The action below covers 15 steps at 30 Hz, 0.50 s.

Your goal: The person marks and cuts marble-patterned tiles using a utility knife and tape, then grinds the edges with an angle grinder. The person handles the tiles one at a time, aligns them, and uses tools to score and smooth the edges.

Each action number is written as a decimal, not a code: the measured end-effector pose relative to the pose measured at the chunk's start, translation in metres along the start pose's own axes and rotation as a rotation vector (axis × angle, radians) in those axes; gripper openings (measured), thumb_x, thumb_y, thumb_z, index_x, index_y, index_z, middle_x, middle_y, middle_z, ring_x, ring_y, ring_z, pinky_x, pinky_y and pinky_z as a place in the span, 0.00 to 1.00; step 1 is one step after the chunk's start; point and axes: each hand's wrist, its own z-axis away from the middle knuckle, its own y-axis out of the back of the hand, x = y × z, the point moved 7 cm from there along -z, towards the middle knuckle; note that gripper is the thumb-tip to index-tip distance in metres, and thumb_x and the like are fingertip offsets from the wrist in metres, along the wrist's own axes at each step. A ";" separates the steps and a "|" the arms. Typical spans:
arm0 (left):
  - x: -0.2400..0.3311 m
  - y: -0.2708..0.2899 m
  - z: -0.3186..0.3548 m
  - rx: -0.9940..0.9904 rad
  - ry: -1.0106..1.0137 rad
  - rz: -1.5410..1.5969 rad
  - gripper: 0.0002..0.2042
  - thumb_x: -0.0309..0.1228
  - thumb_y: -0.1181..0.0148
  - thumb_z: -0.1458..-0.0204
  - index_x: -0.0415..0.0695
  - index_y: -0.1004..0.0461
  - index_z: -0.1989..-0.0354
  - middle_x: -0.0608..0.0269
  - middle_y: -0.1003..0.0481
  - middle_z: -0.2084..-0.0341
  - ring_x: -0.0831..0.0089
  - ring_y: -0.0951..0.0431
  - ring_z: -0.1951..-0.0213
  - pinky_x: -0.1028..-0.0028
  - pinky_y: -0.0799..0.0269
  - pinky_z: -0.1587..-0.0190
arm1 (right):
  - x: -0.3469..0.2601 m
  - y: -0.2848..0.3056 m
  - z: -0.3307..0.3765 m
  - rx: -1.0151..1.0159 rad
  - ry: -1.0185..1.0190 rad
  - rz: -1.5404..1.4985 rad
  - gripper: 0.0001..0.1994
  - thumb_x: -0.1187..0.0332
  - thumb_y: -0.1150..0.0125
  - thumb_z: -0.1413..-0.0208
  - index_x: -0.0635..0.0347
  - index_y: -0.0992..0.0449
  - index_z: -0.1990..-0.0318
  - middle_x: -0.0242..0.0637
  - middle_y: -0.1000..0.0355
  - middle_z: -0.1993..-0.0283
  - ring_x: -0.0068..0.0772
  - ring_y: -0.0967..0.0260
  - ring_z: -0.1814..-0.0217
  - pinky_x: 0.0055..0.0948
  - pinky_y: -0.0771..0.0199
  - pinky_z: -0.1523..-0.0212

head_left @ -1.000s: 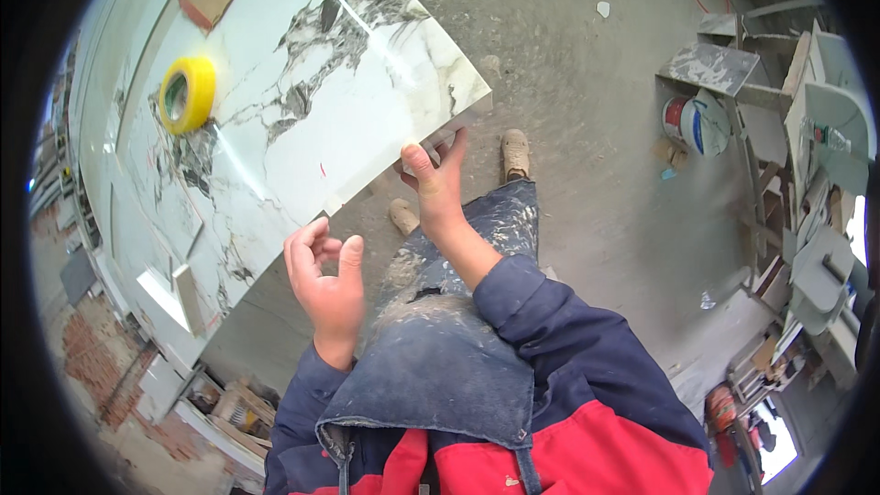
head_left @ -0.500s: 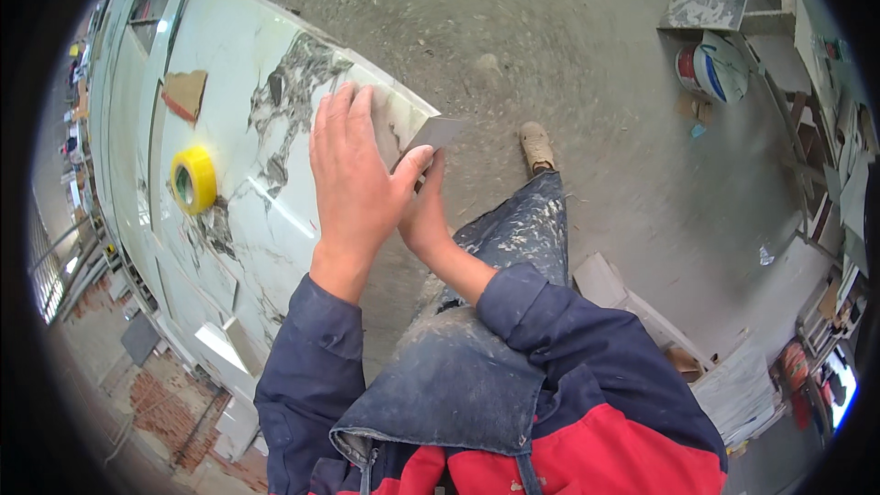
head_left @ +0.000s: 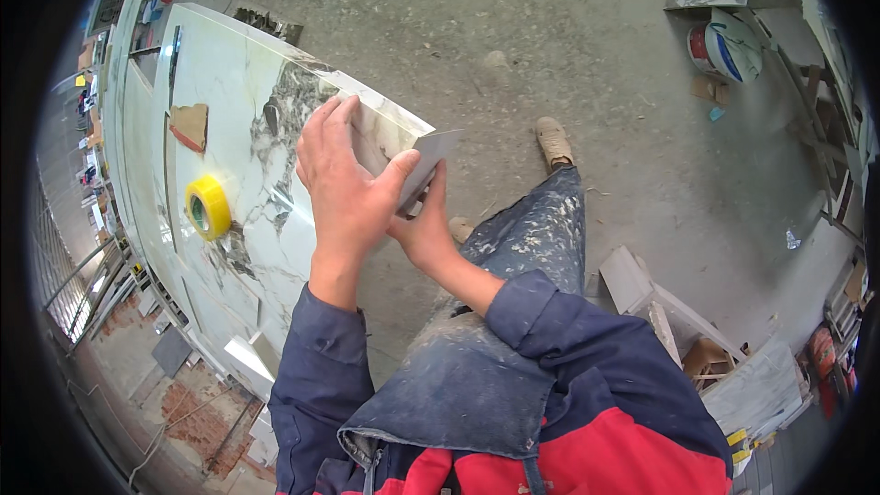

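Observation:
A white marble-patterned slab [head_left: 243, 96] with dark grey veins reaches toward me, its thick edge facing the floor side. My left hand [head_left: 344, 188] is curled over the slab's near end, fingers on the edge face and thumb pressed toward a thin grey flat plate [head_left: 438, 151]. That plate stands against the end corner of the edge. Below it, my right hand [head_left: 426, 229] is closed on the plate's lower part; some of its fingers are hidden behind the left hand and the plate. A roll of yellow tape [head_left: 209, 207] stands on the slab, left of my left hand.
A broken tan tile piece [head_left: 189, 126] lies on the slab. At right are a white bucket [head_left: 724, 48], stacked boards, and a pale angled panel [head_left: 632, 282] beside my leg. Bricks and rubble [head_left: 188, 408] cover the lower left floor. My shoe [head_left: 554, 142] is ahead on the concrete.
The view has shifted slightly, so the slab and tape sit lower in it. My left thumb and the grey plate have shifted slightly; both hands remain at the slab's corner.

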 end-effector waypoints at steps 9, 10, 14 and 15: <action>-0.012 -0.002 -0.002 -0.033 0.053 0.033 0.42 0.46 0.21 0.61 0.45 0.32 0.34 0.52 0.37 0.34 0.50 0.41 0.32 0.52 0.49 0.29 | -0.013 0.000 -0.001 -0.052 -0.067 -0.199 0.75 0.55 0.12 0.60 0.65 0.76 0.22 0.54 0.58 0.23 0.51 0.51 0.21 0.48 0.40 0.24; -0.013 -0.002 -0.003 -0.028 0.057 0.030 0.42 0.46 0.21 0.61 0.45 0.32 0.35 0.52 0.37 0.34 0.50 0.41 0.32 0.52 0.49 0.29 | -0.015 0.000 -0.001 -0.056 -0.065 -0.209 0.74 0.56 0.12 0.59 0.64 0.77 0.22 0.54 0.57 0.24 0.51 0.51 0.21 0.47 0.39 0.25; -0.011 -0.004 -0.006 -0.005 0.080 0.011 0.42 0.47 0.21 0.60 0.45 0.31 0.35 0.52 0.37 0.36 0.50 0.42 0.33 0.52 0.49 0.30 | -0.019 0.000 0.002 -0.062 -0.065 -0.219 0.73 0.59 0.13 0.58 0.63 0.77 0.22 0.52 0.56 0.25 0.49 0.49 0.22 0.47 0.38 0.25; -0.010 -0.005 -0.007 0.000 0.086 0.005 0.42 0.48 0.21 0.60 0.45 0.31 0.36 0.53 0.37 0.36 0.50 0.41 0.33 0.52 0.49 0.30 | -0.021 0.000 0.002 -0.058 -0.068 -0.216 0.72 0.60 0.13 0.58 0.62 0.76 0.22 0.52 0.56 0.25 0.48 0.49 0.22 0.46 0.37 0.26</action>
